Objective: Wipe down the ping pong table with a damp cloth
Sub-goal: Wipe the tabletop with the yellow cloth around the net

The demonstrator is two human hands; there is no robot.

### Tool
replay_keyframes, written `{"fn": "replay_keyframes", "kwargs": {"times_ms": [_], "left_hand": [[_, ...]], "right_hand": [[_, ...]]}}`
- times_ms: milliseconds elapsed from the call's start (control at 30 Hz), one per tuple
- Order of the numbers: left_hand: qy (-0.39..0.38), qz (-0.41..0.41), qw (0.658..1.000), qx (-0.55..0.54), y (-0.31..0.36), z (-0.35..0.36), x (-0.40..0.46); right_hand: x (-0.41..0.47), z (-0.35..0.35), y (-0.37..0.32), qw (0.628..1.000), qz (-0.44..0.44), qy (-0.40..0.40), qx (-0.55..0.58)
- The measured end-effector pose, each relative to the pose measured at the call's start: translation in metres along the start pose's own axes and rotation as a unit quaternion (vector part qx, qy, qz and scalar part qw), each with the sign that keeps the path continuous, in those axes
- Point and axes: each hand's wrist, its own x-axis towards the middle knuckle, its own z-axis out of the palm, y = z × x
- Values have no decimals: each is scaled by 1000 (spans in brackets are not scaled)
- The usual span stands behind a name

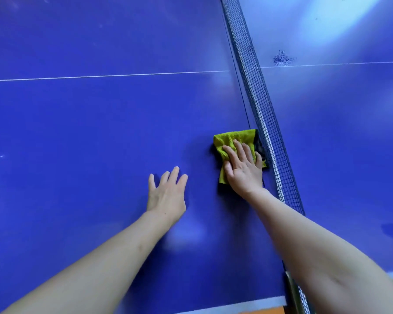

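The right hand lies palm-down with its fingers straight and slightly spread, pressing flat on a yellow-green cloth. The cloth sits directly under this hand and reaches out beyond the fingertips; more of it shows past the thumb side, and a strip runs back along that side toward the wrist. A dark edge of the cloth shows on the little-finger side, where it touches the foot of the net. The net runs just beside the right hand on its outer side, from beyond the fingertips back alongside the right forearm to the net post near the elbow.

The left hand rests flat on the blue ping pong table, fingers straight and fanned apart, holding nothing. It lies to the thumb side of the right hand, near it but not touching, and a little closer to the person. The cloth is apart from the left hand, ahead of and beyond its index-finger side.

Well ahead of both sets of fingertips, a thin white line crosses the table surface up to the net. On the far side of the net from the right hand, a pale scuffed patch marks the other half of the table beside the same line.
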Motion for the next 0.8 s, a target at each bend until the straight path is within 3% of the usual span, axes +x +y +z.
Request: {"fn": "replay_keyframes", "kwargs": {"times_ms": [200, 433, 800], "left_hand": [[-4, -34, 999, -17, -19, 8, -10], [8, -79, 996, -33, -104, 12, -47], [19, -191, 979, -66, -279, 27, -131]], "right_hand": [[-23, 20, -58, 986, 164, -10, 29], [-36, 36, -140, 958, 280, 11, 64], [-59, 86, -338, 983, 173, -20, 58]]}}
